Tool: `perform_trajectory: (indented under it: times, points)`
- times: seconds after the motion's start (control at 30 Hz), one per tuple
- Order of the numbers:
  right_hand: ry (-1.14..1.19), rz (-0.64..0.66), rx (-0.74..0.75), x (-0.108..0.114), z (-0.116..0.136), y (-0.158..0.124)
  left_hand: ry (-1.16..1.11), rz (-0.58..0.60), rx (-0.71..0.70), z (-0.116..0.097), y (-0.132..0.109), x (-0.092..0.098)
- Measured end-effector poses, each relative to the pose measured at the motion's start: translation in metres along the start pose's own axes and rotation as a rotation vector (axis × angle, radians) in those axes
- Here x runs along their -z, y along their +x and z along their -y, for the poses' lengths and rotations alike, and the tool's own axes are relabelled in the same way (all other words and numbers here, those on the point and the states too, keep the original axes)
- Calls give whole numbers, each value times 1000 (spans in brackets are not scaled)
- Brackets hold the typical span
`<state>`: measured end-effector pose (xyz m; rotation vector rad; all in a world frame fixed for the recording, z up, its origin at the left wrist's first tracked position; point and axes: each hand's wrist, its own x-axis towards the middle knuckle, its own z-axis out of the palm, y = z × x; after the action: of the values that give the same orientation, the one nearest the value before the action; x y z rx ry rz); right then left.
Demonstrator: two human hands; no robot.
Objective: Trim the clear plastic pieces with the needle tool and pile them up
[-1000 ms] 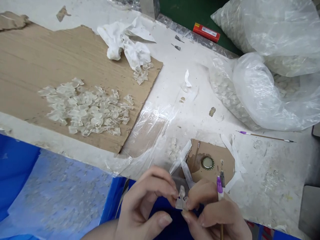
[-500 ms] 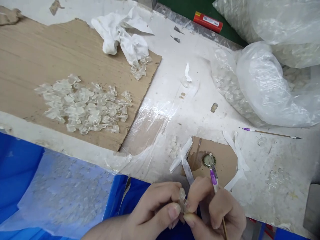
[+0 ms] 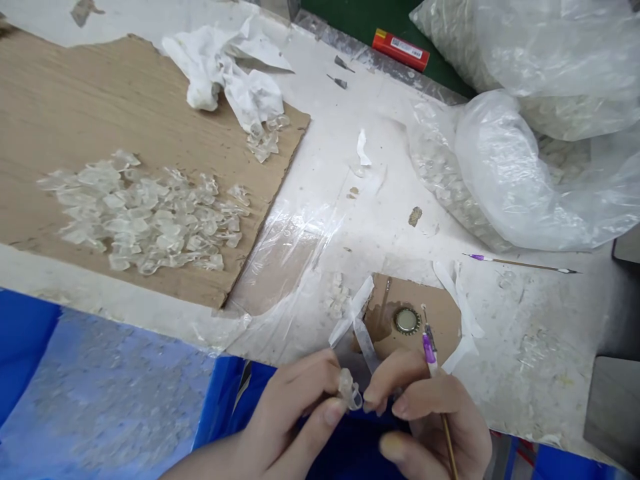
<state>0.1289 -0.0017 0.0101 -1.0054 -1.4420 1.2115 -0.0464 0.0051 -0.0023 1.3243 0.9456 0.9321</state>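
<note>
Between the thumb and index finger of my left hand (image 3: 295,413) is a small clear plastic piece (image 3: 349,389) with a loop at its right end. My right hand (image 3: 430,417) holds a thin brush-like stick (image 3: 429,348) with a purple collar and a fine needle-like tip pointing away from me. Its thumb and index finger are spread apart, just right of the plastic piece. Beyond the right hand, a bottle cap (image 3: 407,321) lies on a taped-down cardboard square (image 3: 443,310). What the cap holds is hard to make out.
A heap of clear plastic pieces (image 3: 150,217) lies on a cardboard sheet (image 3: 45,100) beside crumpled white cloth (image 3: 205,67). Plastic bags (image 3: 505,160) of similar pieces stand at right. A second purple-collared stick (image 3: 520,264) lies near them. A blue lined bin (image 3: 110,387) is at lower left.
My right thumb and fingers have come off the plastic piece and spread apart. My left hand still pinches it. The tool's tip no longer overlaps the bottle cap. The whole view has shifted slightly.
</note>
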Motion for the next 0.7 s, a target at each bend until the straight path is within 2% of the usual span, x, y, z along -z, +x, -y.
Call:
perform_trajectory:
  times: [0.07,0.17,0.23,0.43,0.57,0.7]
  points:
    - [-22,-122,-56,5,0,-8,51,-57,4,2,-2,-1]
    - [-80,-335,-91,13,-5,-18,115,-67,27,5,-5,-1]
    - [-138,-382,-86,18,-9,-22,140,-68,40,7,-6,-2]
    - [-465,-401,-124,30,-18,-27,141,-64,43,9,-4,-5]
    - [-617,-380,-22,34,-19,-22,139,-63,54,8,-4,-6]
    - [-745,-275,75,38,-16,-15,147,-67,77,8,-5,-6]
